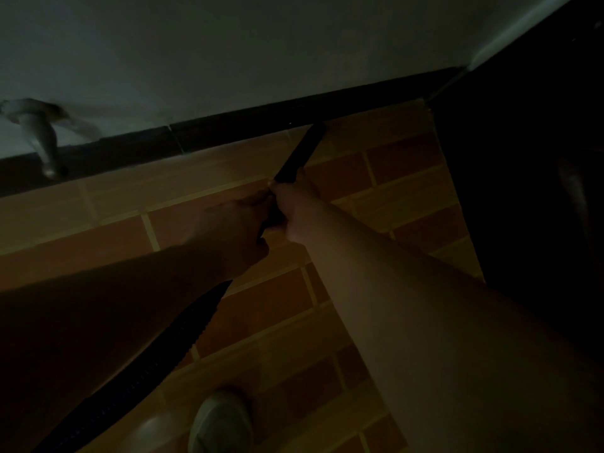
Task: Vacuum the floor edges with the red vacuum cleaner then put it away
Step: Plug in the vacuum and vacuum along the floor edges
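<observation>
The scene is dim. A black crevice nozzle [302,152] of the vacuum points at the dark skirting board [228,125], its tip touching where the tiled floor meets the wall. My right hand [294,207] grips the nozzle's rear end. My left hand [238,230] holds the tube just behind it. A black ribbed hose [157,361] runs from under my left forearm down to the lower left. The red vacuum body is out of view.
Orange-brown brick-pattern floor tiles [277,305] fill the middle. A white wall [228,53] rises behind the skirting. A pale pipe or fitting [42,135] sticks out at left. A dark door or cabinet [523,174] stands at right. My shoe [219,420] is at the bottom.
</observation>
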Demonstrator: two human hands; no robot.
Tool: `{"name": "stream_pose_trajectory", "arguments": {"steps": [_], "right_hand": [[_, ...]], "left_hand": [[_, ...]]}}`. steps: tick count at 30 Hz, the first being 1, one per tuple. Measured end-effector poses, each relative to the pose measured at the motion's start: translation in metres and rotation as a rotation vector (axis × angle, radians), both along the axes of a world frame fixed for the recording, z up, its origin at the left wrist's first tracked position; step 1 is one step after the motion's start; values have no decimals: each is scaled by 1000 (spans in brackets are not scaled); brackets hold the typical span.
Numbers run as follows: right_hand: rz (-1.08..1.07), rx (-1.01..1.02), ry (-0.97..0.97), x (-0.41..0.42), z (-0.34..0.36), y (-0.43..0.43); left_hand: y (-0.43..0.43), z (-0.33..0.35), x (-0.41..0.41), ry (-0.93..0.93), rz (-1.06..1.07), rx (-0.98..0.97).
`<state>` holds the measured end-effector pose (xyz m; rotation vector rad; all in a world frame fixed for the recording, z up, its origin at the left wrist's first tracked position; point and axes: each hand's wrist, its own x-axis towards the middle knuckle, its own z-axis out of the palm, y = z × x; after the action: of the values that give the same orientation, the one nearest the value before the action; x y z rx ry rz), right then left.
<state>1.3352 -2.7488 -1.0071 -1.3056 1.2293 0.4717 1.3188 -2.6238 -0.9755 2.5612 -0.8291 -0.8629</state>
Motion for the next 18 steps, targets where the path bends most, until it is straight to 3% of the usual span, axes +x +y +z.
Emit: {"name": "stream_pose_trajectory", "arguments": {"steps": [18], "right_hand": [[172, 69, 32, -27, 28, 103]], "left_hand": [[101, 8, -49, 17, 169, -91]]}}
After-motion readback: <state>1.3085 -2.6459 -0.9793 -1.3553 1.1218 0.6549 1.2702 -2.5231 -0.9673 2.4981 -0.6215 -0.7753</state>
